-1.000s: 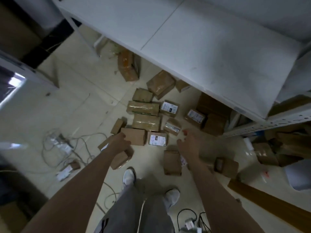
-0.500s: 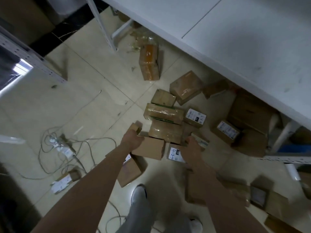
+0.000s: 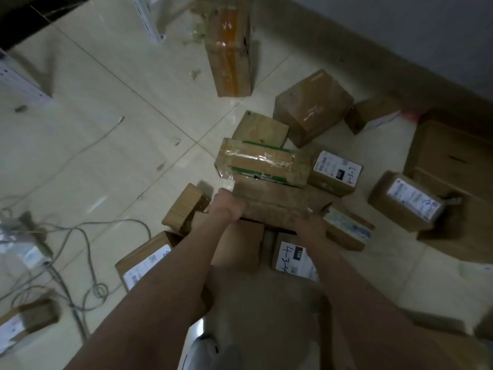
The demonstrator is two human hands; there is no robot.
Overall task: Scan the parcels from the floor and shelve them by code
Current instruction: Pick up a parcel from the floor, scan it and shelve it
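Single wide-angle view from head height, tilted steeply down at the floor (image 3: 101, 134), close over the parcel (image 3: 269, 198) at centre, forearms (image 3: 170, 289) entering from the bottom edge.

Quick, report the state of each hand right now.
Left hand: grips the left end of the brown box.
Right hand: grips the right end of the same box.

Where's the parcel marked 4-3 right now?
Head view, just right of centre: the 4-3 parcel lies under the right forearm, beside a plain brown box, below the long box that the left hand and right hand grip.
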